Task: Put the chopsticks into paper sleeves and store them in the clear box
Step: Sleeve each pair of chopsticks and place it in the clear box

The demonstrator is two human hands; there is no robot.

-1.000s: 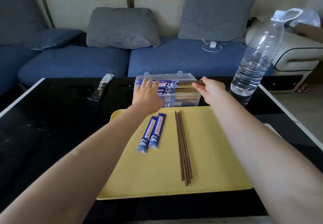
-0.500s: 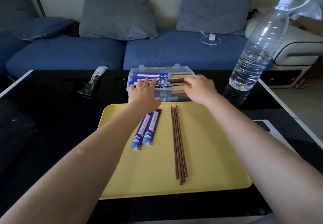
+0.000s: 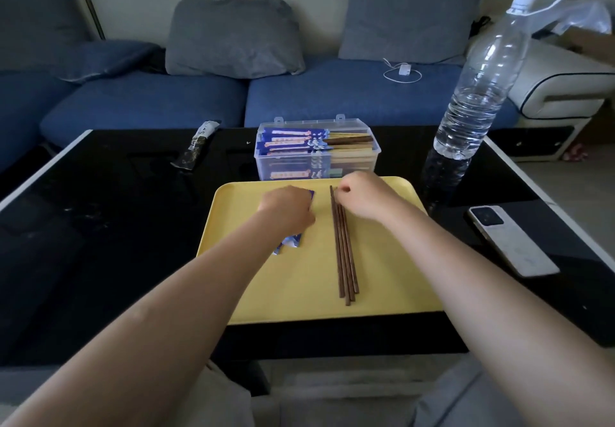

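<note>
Several brown chopsticks (image 3: 344, 247) lie side by side on the yellow tray (image 3: 392, 260). My right hand (image 3: 364, 198) sits at their far ends, with its fingers curled and pinching the tips. My left hand (image 3: 288, 210) covers the two blue paper sleeves (image 3: 291, 243) on the tray's left half. Its fingers curl down onto them and hide most of their length. Just behind the tray stands the clear box (image 3: 316, 155), lid off. It holds several sleeved chopsticks.
A tall water bottle (image 3: 479, 93) stands at the right rear of the black table (image 3: 100, 227). A white phone (image 3: 512, 243) lies right of the tray, and a dark packet (image 3: 196, 143) at the left rear. A blue sofa (image 3: 149, 103) runs behind the table.
Both hands pulled back from the clear box to the tray. The left came down on the sleeves and the right on the chopsticks' far ends. A sleeved pair stays in the box.
</note>
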